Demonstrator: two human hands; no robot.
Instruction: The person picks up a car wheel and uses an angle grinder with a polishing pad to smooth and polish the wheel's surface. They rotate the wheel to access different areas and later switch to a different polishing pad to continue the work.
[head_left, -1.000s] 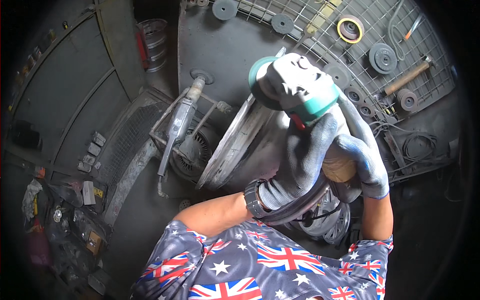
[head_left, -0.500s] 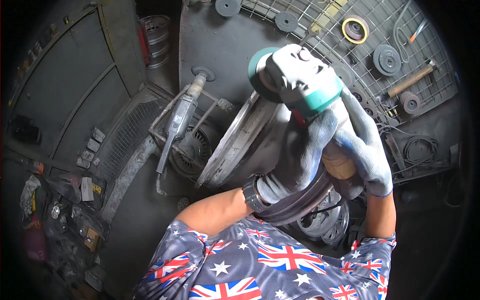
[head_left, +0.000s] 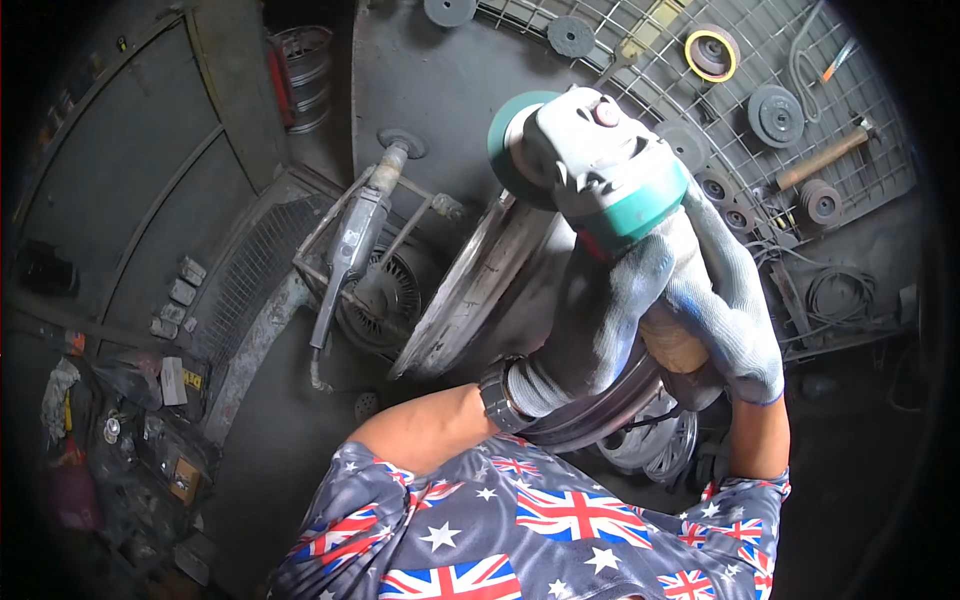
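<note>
Both my hands wear grey knitted gloves and are wrapped round an angle grinder (head_left: 605, 150). It has a pale head, a teal band and a teal disc (head_left: 512, 150) on its left side. My left hand (head_left: 610, 305), with a dark watch at the wrist, closes on the grinder just behind the band. My right hand (head_left: 735, 320) grips the body further back, beside a tan wrapped part (head_left: 675, 342). Below the disc stands a scuffed wheel rim (head_left: 455, 300), partly hidden by my left arm. Whether disc and rim touch, I cannot tell.
A long grey power tool (head_left: 355, 240) with a round disc rests on a metal frame at left. On the wire grid hang a hammer (head_left: 825, 158) and several abrasive wheels (head_left: 775, 117). Stacked rims (head_left: 305, 80) stand behind; clutter (head_left: 150, 430) lies at lower left.
The grinder and its disc have shifted slightly left, with both hands still wrapped round it. The surroundings sit a little further left in view too.
</note>
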